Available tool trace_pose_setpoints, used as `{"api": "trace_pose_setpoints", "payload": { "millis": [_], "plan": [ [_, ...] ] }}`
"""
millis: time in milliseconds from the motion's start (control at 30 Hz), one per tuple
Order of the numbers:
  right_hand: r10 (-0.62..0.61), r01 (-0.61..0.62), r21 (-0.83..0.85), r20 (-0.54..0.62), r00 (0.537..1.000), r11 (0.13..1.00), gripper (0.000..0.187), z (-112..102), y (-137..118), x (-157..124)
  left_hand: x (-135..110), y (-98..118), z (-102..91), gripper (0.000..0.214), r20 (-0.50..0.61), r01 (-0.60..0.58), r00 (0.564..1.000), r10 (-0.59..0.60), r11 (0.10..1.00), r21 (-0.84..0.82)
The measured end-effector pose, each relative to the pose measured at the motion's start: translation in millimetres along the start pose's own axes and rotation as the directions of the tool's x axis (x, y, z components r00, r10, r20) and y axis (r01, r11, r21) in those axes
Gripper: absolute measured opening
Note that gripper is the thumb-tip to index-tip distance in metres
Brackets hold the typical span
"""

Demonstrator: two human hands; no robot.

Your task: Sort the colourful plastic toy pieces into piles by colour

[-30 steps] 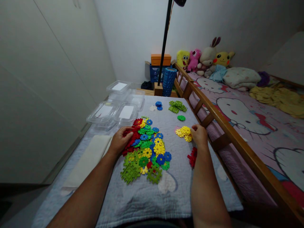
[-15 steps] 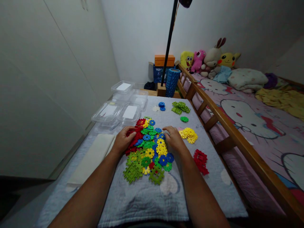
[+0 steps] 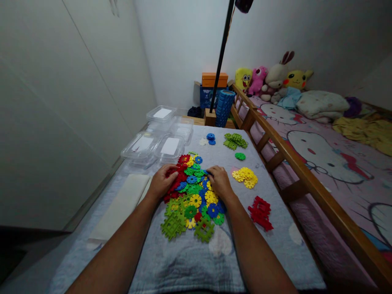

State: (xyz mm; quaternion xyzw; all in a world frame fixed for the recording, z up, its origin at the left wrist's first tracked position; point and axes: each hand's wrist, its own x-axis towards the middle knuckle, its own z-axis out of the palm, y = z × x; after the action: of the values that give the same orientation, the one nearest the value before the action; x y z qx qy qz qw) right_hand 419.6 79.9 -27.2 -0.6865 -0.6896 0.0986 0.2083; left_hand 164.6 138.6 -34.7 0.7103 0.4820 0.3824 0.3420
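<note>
A heap of plastic building pieces lies before me, with yellow notched discs [image 3: 211, 197], green notched discs [image 3: 190, 211] and olive-green square lattice pieces [image 3: 173, 226]. My left hand [image 3: 164, 179] rests on the heap's left side, thumb and fingers apart, touching red lattice pieces [image 3: 180, 176] without lifting any. At the upper right edge of the heap, my right hand [image 3: 218, 180] has its fingertips closed on a blue notched disc [image 3: 206, 172], which is partly covered by them. Its palm side is hidden.
Clear lidded boxes [image 3: 169, 147] stand at the back left, beside a folded cream cloth [image 3: 119, 208]. Separate groups line the right: blue discs [image 3: 211, 139], olive pieces [image 3: 235, 140], a green disc [image 3: 240, 156], yellow discs [image 3: 246, 177], red pieces [image 3: 260, 213]. A wooden bed rail [image 3: 284, 163] borders the table.
My right hand has moved slightly left and its fingertips have come onto the blue disc. My left hand stays on the red pieces. The whole view has shifted a little.
</note>
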Motion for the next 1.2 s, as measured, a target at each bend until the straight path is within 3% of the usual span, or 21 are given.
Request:
{"api": "trace_pose_setpoints", "payload": {
  "millis": [233, 333, 433, 533, 633, 700, 900, 1200],
  "plan": [
    [-0.007, 0.007, 0.034, -0.016, 1.000, 0.999, 0.020, -18, 8, 2, 1, -3, 1.1, 0.031, 0.003, -0.004, 1.000, 0.004, 1.000, -0.004],
    [0.038, -0.033, 0.076, -0.061, 0.997, 0.997, 0.020, -31, 16, 19, 2, -4, 2.1, 0.031, -0.004, -0.003, 1.000, 0.003, 1.000, -0.007],
    [0.126, -0.096, 0.222, -0.124, 0.984, 0.970, 0.018, -40, 26, 50, 2, -3, 2.0, 0.031, 0.000, -0.004, 1.000, 0.004, 1.000, -0.004],
    [0.326, -0.243, 0.459, -0.109, 0.939, 0.855, 0.017, -42, 34, 85, 1, 0, 1.3, 0.029, -0.011, -0.012, 1.000, 0.012, 1.000, 0.005],
    [0.547, -0.428, 0.648, 0.021, 0.837, 0.630, 0.020, -36, 37, 114, 1, 2, 0.9, 0.028, -0.025, -0.011, 1.000, 0.012, 1.000, 0.012],
    [0.610, -0.482, 0.693, 0.076, 0.789, 0.536, 0.022, -29, 38, 128, 1, 2, 0.9, 0.027, -0.024, -0.013, 1.000, 0.014, 1.000, 0.013],
    [0.680, -0.534, 0.720, 0.118, 0.723, 0.443, 0.026, -11, 39, 157, 1, 0, 1.6, 0.028, -0.033, -0.014, 0.999, 0.015, 1.000, 0.014],
    [0.719, -0.533, 0.752, 0.115, 0.686, 0.387, 0.017, -2, 42, 177, 0, 0, 1.1, 0.028, -0.014, -0.003, 1.000, 0.003, 1.000, 0.000]
  ]
}}
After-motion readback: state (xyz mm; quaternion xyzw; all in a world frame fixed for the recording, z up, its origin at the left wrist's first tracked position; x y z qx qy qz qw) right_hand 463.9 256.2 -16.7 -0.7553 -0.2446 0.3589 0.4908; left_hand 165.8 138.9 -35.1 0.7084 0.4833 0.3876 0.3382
